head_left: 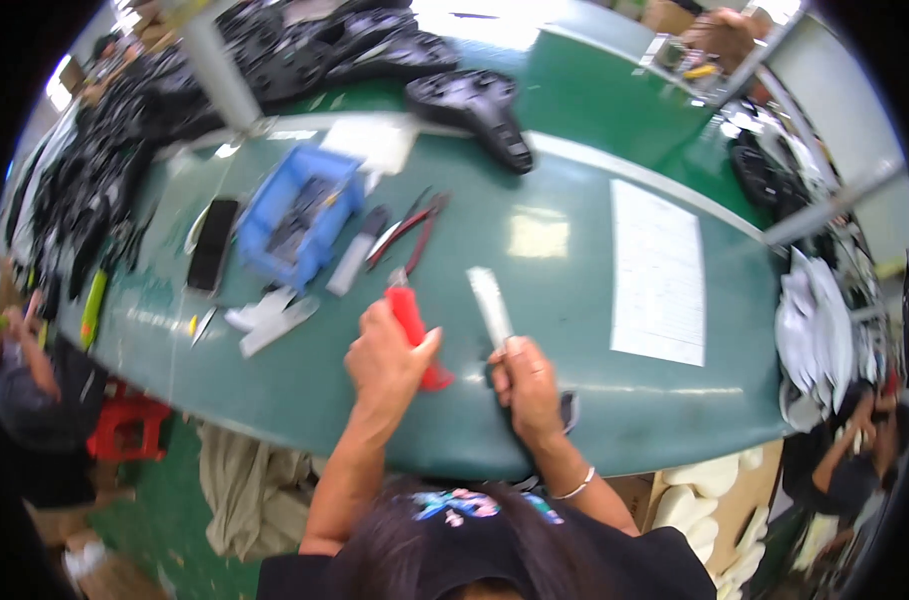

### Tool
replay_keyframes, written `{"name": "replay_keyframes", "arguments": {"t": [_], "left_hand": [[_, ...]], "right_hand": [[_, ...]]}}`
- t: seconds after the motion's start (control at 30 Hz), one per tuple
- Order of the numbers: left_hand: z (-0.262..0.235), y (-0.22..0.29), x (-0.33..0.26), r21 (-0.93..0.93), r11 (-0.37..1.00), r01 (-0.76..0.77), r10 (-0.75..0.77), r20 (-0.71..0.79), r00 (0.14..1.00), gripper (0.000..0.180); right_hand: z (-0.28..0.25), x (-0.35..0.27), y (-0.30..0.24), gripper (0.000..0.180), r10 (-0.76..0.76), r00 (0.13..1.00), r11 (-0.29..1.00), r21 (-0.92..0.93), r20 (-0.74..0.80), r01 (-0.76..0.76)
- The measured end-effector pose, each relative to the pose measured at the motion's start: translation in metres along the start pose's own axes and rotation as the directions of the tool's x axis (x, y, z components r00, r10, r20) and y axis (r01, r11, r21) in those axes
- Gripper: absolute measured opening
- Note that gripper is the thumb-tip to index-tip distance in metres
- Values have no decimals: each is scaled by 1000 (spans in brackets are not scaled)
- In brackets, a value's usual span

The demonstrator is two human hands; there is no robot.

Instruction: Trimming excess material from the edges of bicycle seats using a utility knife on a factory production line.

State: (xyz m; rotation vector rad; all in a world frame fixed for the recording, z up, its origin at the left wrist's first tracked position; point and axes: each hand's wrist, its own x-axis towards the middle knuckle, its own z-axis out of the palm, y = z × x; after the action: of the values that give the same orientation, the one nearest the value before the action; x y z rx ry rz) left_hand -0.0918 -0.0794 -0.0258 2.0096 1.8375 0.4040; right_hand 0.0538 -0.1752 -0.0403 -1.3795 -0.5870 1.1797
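A green table [574, 420] carries a blue bin [299, 212], red-handled pliers [409, 228], a white sheet [658, 272] and black parts [474, 108].

A single fisheye camera on the person's head looks steeply down and forward at a green workbench [574, 380] close below. The person's own head and forearms enter from the bottom edge; straight edges bend near the dark rim.

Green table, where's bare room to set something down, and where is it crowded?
On the green table, the widest bare patch lies between the red pliers and the white sheet. A smaller strip runs along the near edge, right of the right hand. It is crowded on the left around the blue bin, phone and black parts.
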Motion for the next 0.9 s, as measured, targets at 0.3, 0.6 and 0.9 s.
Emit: {"name": "replay_keyframes", "arguments": {"t": [0.3, 0.6, 0.9], "left_hand": [[-8, -19, -12, -968, 135, 210, -171, 186, 967, 22], [-7, -20, -11, -999, -44, 20, -280, 31, 960, 40], [-30, -3, -12, -986, -160, 48, -282, 93, 955, 45]], "right_hand": [[-4, -24, -10, 35, -127, 933, 955, -213, 336, 206], [5, -44, -16, 34, 34, 920, 943, -319, 390, 100], [7, -54, -36, 37, 62, 957, 917, -395, 284, 58]]}}
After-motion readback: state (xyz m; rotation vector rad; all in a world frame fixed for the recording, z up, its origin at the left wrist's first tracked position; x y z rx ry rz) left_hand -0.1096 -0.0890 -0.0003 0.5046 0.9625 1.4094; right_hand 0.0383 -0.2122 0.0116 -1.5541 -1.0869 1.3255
